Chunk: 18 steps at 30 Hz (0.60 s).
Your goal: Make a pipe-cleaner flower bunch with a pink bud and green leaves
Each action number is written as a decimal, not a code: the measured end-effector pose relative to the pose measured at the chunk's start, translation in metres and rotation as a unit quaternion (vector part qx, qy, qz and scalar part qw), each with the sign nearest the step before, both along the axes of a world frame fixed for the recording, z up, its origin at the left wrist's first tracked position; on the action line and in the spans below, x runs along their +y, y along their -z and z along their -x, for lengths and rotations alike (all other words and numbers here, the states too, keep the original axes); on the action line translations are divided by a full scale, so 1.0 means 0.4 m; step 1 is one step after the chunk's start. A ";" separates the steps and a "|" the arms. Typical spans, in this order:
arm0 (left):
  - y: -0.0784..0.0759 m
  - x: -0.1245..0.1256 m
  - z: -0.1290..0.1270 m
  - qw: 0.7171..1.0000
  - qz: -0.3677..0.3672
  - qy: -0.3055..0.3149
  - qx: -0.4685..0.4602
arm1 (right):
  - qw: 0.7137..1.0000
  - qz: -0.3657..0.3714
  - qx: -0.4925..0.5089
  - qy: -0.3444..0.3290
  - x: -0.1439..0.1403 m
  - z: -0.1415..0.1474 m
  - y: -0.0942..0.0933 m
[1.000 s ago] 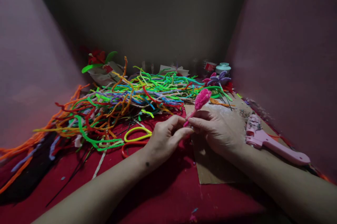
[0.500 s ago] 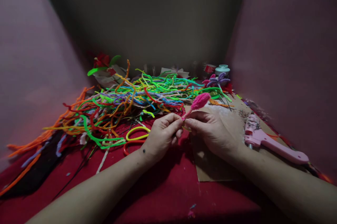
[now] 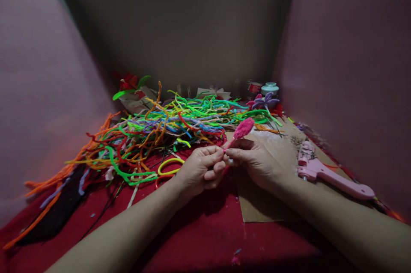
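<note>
Both hands meet at the middle of the red-covered table. My left hand (image 3: 201, 170) and my right hand (image 3: 253, 159) pinch the thin stem of a pink pipe-cleaner bud (image 3: 243, 129), whose fuzzy wound head points up and to the right above my fingers. The fingertips of the two hands touch around the stem. Below the right hand lies a brown cardboard sheet (image 3: 266, 209).
A big tangle of coloured pipe cleaners (image 3: 167, 125) covers the table behind my hands. A pink glue gun (image 3: 327, 174) lies at the right. A purple pipe-cleaner flower (image 3: 265, 100), a pale jar (image 3: 269, 88) and a red flower (image 3: 128, 81) stand at the back. Pink walls close both sides.
The view has tilted slightly, so everything sits a little lower and to the right. My hands stay pinched on the stem; the left fingers have curled in more and the bud tilts slightly differently.
</note>
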<state>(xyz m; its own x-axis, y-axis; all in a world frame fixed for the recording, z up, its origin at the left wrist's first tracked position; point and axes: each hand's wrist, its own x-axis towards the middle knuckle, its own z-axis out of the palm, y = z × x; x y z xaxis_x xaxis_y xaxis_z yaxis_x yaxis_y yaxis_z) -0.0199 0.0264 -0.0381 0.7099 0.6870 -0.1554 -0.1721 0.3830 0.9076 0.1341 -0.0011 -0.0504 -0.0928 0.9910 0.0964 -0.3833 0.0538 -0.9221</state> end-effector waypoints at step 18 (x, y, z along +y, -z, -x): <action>0.005 -0.016 -0.003 0.923 -0.294 -0.141 0.202 | 0.997 0.041 -0.029 0.056 -0.012 0.008 -0.020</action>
<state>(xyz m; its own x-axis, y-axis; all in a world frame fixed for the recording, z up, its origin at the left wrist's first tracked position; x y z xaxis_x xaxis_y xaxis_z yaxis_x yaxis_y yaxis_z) -0.0187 0.0201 -0.0401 0.4556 0.8857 0.0898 0.2090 -0.2045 0.9563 0.1309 -0.0060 -0.0423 0.0163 0.9998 0.0124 -0.3250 0.0170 -0.9455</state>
